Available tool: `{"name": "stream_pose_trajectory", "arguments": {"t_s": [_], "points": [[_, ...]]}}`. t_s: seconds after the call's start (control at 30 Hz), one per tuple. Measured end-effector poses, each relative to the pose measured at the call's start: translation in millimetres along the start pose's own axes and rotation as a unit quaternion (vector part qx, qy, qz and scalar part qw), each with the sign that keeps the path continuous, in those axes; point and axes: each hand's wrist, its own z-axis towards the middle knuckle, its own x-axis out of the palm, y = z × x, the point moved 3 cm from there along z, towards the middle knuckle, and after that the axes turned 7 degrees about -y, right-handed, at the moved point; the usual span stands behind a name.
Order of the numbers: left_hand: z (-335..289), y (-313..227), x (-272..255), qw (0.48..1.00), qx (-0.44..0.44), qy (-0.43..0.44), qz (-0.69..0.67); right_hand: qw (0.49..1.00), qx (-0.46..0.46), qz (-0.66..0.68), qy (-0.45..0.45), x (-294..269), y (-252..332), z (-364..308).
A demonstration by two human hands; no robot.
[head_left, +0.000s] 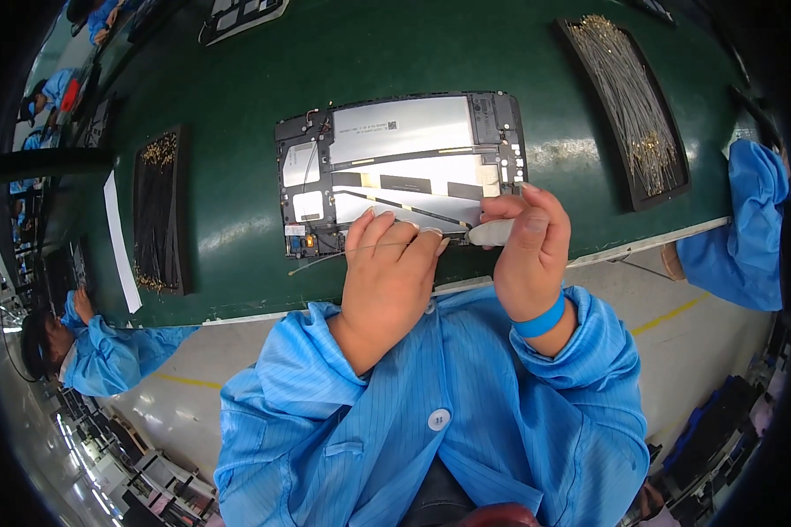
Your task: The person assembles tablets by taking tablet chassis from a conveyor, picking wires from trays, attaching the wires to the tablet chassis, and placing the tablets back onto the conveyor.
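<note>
In front of me on the green bench lies an opened tablet-like device (404, 123) with silver battery panels in a black frame. My left hand (388, 268) rests on its near edge, fingers bent and close together. A thin grey cable (321, 257) with a gold end passes beneath these fingers, which hold it against the edge. My right hand (534, 250) grips a pale tool (490, 233) with a dark tip. That tip meets the frame's near edge, just right of my left fingertips. What lies directly under the left fingers is hidden.
A dark tray (684, 183) of grey cables stands at the right, and another tray (182, 220) holds black cables at the left. A white strip (121, 241) lies beside the left tray. Co-workers in blue sit at both sides, one sleeve (751, 228) near the right edge.
</note>
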Motion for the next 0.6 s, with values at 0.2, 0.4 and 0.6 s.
{"name": "stream_pose_trajectory", "arguments": {"t_s": [0.2,0.4,0.6], "points": [[-1,-2,0,1.0,0.0,0.016,0.019,1.0,-0.019,-0.016,0.007,-1,-3,-1],[-3,-5,2,1.0,-0.002,0.016,0.023,0.997,-0.061,-0.028,0.023,-3,2,-3],[-2,-3,-4,0.999,0.019,0.027,0.036,0.946,-0.165,-0.207,0.189,21,33,13]]}}
